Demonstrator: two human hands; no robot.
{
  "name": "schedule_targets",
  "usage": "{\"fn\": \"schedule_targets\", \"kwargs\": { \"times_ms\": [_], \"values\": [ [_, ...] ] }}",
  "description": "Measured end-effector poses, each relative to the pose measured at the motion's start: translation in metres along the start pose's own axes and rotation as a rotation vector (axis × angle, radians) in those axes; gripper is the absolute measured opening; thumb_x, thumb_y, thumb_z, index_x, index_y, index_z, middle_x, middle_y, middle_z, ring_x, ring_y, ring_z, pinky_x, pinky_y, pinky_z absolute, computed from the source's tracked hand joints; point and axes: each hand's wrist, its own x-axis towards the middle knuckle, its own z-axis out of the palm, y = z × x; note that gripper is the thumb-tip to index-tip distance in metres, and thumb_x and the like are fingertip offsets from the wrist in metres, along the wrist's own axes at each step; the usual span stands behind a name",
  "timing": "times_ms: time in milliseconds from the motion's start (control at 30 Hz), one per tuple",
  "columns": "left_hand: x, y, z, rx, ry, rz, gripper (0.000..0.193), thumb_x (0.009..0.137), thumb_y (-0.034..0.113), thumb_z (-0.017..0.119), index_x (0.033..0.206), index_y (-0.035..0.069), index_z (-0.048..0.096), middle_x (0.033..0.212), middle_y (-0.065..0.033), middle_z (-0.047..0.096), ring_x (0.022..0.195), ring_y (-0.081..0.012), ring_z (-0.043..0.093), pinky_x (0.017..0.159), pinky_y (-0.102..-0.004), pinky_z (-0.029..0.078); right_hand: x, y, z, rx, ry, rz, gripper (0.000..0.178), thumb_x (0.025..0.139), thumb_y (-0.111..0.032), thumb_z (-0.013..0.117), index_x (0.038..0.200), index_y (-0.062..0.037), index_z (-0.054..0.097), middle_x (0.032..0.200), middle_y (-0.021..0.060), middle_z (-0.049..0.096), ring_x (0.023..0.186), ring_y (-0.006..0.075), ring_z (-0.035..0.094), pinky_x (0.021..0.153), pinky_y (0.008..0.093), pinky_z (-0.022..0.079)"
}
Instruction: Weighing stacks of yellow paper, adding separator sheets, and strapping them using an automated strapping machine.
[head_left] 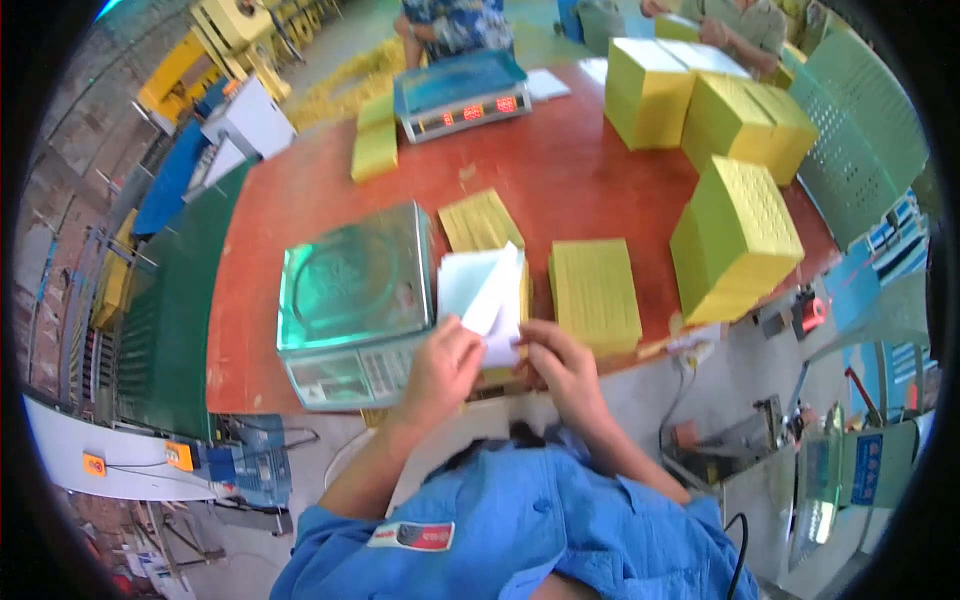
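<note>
A stack of white paper sheets lies near the table's front edge, with yellow showing along its right side. Its top sheet is lifted and folded over into a slanting point. My left hand pinches the near left part of this sheet between thumb and fingers. At the stack's near right edge my right hand is closed, fingers bent and tips together; whether paper is between them is hidden. A yellow ridged stack sits right of my right hand, and a smaller yellow piece lies behind the white sheets.
Left of my hands stands a shiny square metal tin. A digital scale is at the back beside yellow blocks. Tall yellow stacks line the right side of the red table. Another person's hand shows at the far right.
</note>
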Motion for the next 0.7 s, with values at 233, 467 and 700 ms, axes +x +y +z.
{"fn": "schedule_targets", "kwargs": {
  "times_ms": [233,467,700],
  "values": [
    [-0.007,-0.002,0.011,-0.125,-0.024,-0.093,0.008,0.090,0.006,0.065,0.096,0.001,0.064,0.087,-0.0119,0.058,0.079,-0.0262,0.061,0.069,-0.0326,0.047,0.030,0.004,0.013,0.100,-0.060,-0.062,0.040,0.101,-0.010,0.049,0.138,0.0049,0.048,0.124,0.0121,0.060,0.101,0.0150,0.062,0.086,0.0307,0.053],
    [-0.001,-0.010,0.014,-0.515,-0.013,-0.497,0.027,0.099,0.028,0.063,0.108,0.003,0.066,0.092,0.0000,0.063,0.088,-0.0086,0.055,0.078,-0.0245,0.045,0.027,0.016,0.012,-0.055,-0.012,-0.073,0.029,0.095,-0.006,0.058,0.123,0.0015,0.062,0.099,0.0088,0.067,0.087,0.0128,0.062,0.081,0.0289,0.052],
    [0.008,-0.021,0.024,-0.564,0.021,-0.542,0.018,0.094,0.020,0.071,0.097,0.004,0.064,0.088,0.0028,0.059,0.079,-0.0040,0.049,0.068,-0.0210,0.040,0.027,0.011,0.015,-0.186,-0.012,-0.199,0.029,0.090,0.000,0.058,0.119,0.0010,0.064,0.104,0.0097,0.066,0.093,0.0148,0.064,0.081,0.0300,0.053]
  ]
}}
